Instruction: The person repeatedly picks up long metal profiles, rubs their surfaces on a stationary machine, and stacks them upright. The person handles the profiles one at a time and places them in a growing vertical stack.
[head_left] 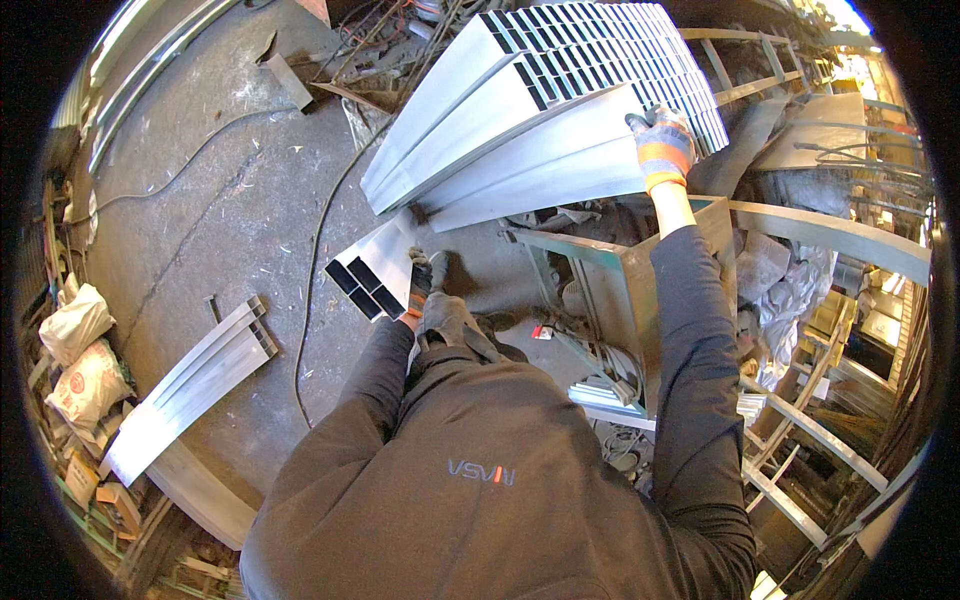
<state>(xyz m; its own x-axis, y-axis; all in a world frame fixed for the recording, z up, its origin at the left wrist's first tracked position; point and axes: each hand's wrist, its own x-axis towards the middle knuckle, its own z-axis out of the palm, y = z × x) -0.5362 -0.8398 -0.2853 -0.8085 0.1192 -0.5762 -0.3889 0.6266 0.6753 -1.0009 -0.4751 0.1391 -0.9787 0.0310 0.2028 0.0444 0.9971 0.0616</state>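
Note:
My left hand (420, 287), in a dark glove with an orange cuff, is closed on the side of a small bundle of rectangular metal tubes (388, 248). Several open, dark tube ends face toward my left side. Up and to the right, my right hand (663, 145), gloved in grey and orange, lies at the edge of a large stack of rectangular metal tubes (560, 170). Its fingers are bent over the tubes' edge, and part of the grip is hidden. The stack's many open ends face away at the upper right.
A metal frame stand (632, 300) is beneath the stack by my right arm. More tubes (195, 385) lie on the floor at left, near white sacks (90, 385). A cable (312, 260) runs across the floor. Ladder-like metal frames (810, 440) fill the right side.

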